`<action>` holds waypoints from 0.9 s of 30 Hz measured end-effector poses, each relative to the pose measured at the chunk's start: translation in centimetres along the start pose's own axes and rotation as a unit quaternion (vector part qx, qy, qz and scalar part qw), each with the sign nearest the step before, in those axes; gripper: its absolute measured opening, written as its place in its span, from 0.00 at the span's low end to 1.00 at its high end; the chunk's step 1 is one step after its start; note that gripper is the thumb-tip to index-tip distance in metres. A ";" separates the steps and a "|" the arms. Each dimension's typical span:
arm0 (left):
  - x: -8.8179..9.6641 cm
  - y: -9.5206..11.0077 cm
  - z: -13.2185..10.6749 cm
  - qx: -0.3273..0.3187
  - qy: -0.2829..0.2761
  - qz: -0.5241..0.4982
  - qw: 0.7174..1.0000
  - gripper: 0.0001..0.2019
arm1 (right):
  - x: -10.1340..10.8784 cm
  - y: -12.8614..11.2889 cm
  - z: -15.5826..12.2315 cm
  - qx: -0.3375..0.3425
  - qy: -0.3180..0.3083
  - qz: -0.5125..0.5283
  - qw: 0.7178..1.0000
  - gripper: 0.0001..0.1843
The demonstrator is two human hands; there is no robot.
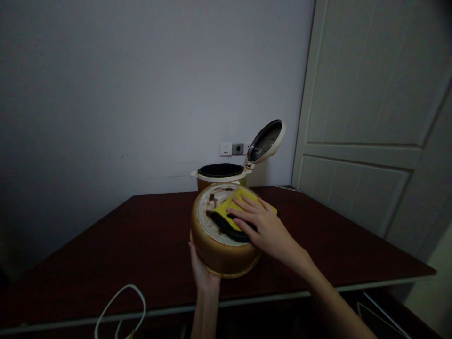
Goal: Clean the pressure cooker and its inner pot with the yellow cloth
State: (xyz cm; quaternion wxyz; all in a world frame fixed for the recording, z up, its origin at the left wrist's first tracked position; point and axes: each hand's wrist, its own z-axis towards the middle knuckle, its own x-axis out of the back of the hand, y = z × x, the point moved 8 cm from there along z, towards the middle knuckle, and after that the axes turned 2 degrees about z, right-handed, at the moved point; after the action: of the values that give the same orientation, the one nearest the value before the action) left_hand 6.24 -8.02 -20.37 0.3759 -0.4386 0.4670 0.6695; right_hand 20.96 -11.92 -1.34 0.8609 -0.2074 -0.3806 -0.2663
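A golden inner pot is tipped on its side over the dark red table, its stained whitish bottom turned up toward me. My left hand grips the pot's lower wall from underneath. My right hand lies on a yellow sponge with a dark scouring side, fingers spread and pressing it flat against the pot's bottom. Brown burnt marks show on the bottom near the sponge.
A rice cooker stands behind the pot by the wall, its lid swung open to the right. A wall socket sits behind it. A white cord loops over the table's front edge. A white door fills the right.
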 end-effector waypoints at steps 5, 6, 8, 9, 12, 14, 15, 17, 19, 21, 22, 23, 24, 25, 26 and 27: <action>-0.9 0.7 0.1 -0.037 0.020 -0.016 0.999 0.21 | -1.1 -5.9 0.6 0.101 -0.070 0.055 0.991 0.20; -0.9 0.7 0.1 -0.042 0.017 -0.013 0.999 0.20 | -1.2 -6.0 1.5 0.112 -0.072 0.053 0.990 0.20; -0.4 0.4 0.2 -0.035 0.000 -0.002 0.999 0.19 | -1.4 -4.8 3.5 0.108 -0.064 0.037 0.991 0.20; -0.1 0.2 0.3 -0.026 -0.011 0.002 1.000 0.20 | -1.5 -3.6 4.4 0.092 -0.054 0.023 0.994 0.21; 0.7 -0.1 0.3 -0.002 -0.046 -0.011 0.999 0.21 | -1.4 0.7 5.5 0.019 -0.031 -0.015 0.999 0.20; 0.9 -0.2 0.3 0.009 -0.055 -0.024 0.998 0.21 | -1.2 2.6 4.8 -0.022 -0.025 -0.024 0.999 0.20; 1.0 -0.2 0.3 0.010 -0.053 -0.027 0.998 0.21 | -1.1 3.0 4.1 -0.034 -0.022 -0.025 0.999 0.20; 0.8 -0.2 0.3 0.011 -0.040 -0.027 0.999 0.21 | -0.8 2.4 2.4 -0.036 -0.021 -0.017 0.999 0.20; 0.4 -0.3 0.3 0.012 -0.028 -0.027 0.999 0.21 | -0.8 0.3 1.1 -0.008 -0.034 0.004 0.999 0.19; -0.1 -0.2 0.3 0.002 -0.029 -0.030 0.999 0.20 | -1.1 -2.5 0.6 0.039 -0.059 0.035 0.997 0.19; -0.4 -0.1 0.3 -0.009 -0.034 -0.032 0.999 0.20 | -1.3 -3.7 0.8 0.062 -0.072 0.050 0.994 0.19; -0.7 0.0 0.3 -0.020 -0.041 -0.033 0.998 0.20 | -1.6 -4.6 1.1 0.083 -0.084 0.062 0.991 0.19; -1.0 0.1 0.3 -0.031 -0.044 -0.031 0.998 0.20 | -1.8 -5.1 1.8 0.097 -0.089 0.070 0.989 0.19; -1.1 0.2 0.2 -0.038 -0.042 -0.027 0.998 0.20 | -2.0 -5.1 2.5 0.104 -0.089 0.070 0.988 0.19; -1.0 0.3 0.1 -0.040 -0.033 -0.018 0.998 0.20 | -2.1 -4.8 3.4 0.103 -0.083 0.064 0.989 0.19; -0.9 0.3 0.0 -0.036 -0.020 -0.008 0.999 0.20 | -2.1 -4.0 4.2 0.094 -0.072 0.052 0.992 0.19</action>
State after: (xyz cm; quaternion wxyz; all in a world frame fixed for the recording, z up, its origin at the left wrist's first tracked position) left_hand 6.23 -8.19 -19.46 0.3745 -0.4426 0.4311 0.6914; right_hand 14.99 -11.99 0.26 0.8595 -0.1637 -0.4540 -0.1684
